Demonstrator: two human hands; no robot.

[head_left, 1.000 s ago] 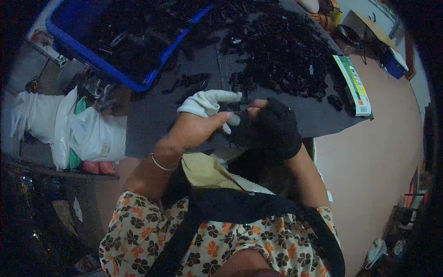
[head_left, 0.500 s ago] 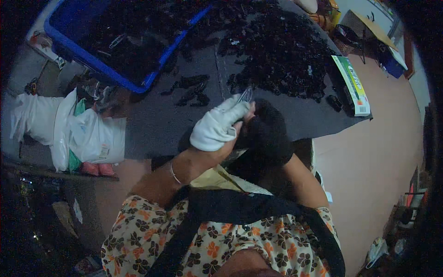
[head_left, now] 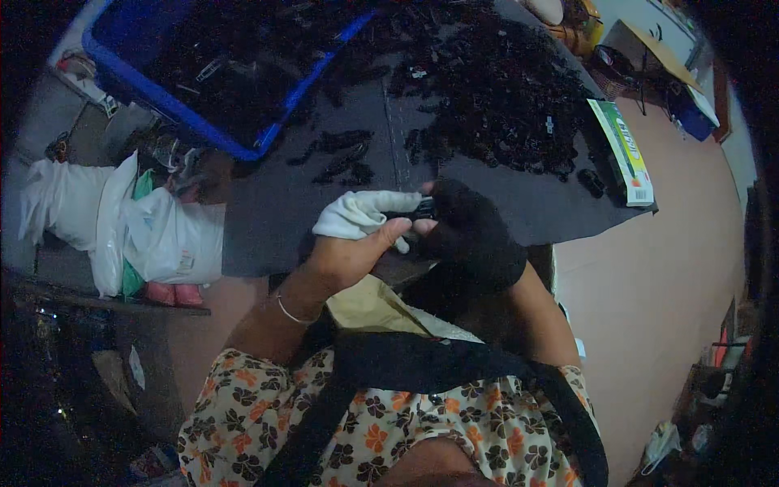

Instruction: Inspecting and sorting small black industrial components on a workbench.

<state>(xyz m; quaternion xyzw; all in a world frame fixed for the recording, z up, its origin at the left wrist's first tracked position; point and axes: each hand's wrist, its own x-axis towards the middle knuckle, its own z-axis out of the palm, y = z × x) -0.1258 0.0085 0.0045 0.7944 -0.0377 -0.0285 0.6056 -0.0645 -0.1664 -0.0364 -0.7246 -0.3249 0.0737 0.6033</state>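
My left hand (head_left: 361, 227), in a white glove that leaves the thumb bare, pinches a small dark piece (head_left: 425, 209) with a shiny edge. Its exact kind is too small to make out. From the other side my right hand (head_left: 479, 235), in a black glove with bare fingertips, grips the same piece. Both hands meet above the near edge of a table with a dark grey cloth (head_left: 268, 211). Beyond them lies a wide heap of small black parts (head_left: 503, 105), and a smaller group of black parts (head_left: 345, 154) sits further left.
A blue plastic crate (head_left: 272, 138) holding black parts stands at the far left. White plastic bags (head_left: 174, 235) lie at the left. A narrow green and white box (head_left: 623, 154) rests along the table's right edge. Yellowish paper or cloth (head_left: 369, 308) shows below my hands.
My left hand has swung from pointing up and away to pointing right, and come slightly nearer. The piece stuck up with a bright edge before; now it lies lower between both hands' fingertips.
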